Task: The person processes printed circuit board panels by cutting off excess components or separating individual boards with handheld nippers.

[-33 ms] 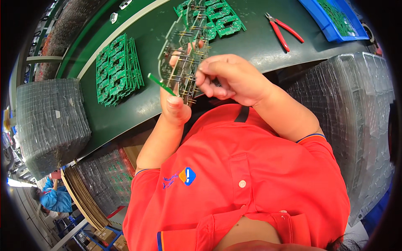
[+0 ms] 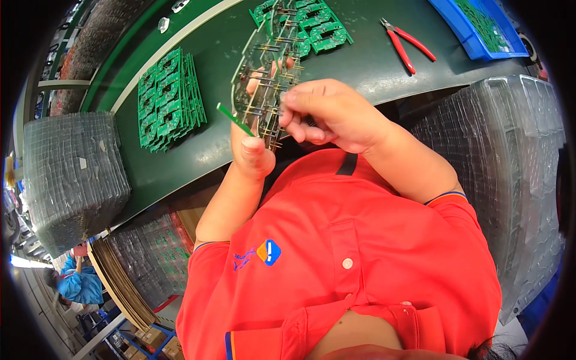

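Held up on edge over the near side of the bench is a green circuit board panel (image 2: 247, 78), with rows of metal pins standing out from its right face. My left hand (image 2: 255, 157) is closed round its lower end, thumb at the bottom and fingers partly seen behind the board. A narrow green strip (image 2: 234, 120) juts out to the left near that thumb. My right hand (image 2: 336, 114) is at the pin side, thumb and forefinger pinched together against the pins. What lies between those fingertips, if anything, is too small to make out.
Stacked green boards (image 2: 171, 99) lie left on the dark bench (image 2: 372, 84), with more boards (image 2: 324, 30) at the back. Red-handled cutters (image 2: 408, 48) rest to the right, near a blue bin (image 2: 477, 53). Clear plastic tray stacks stand left (image 2: 75, 174) and right (image 2: 504, 144).
The board and my left hand have shifted very slightly right. My right hand's lower fingers have moved a little; its pinch stays by the pins.
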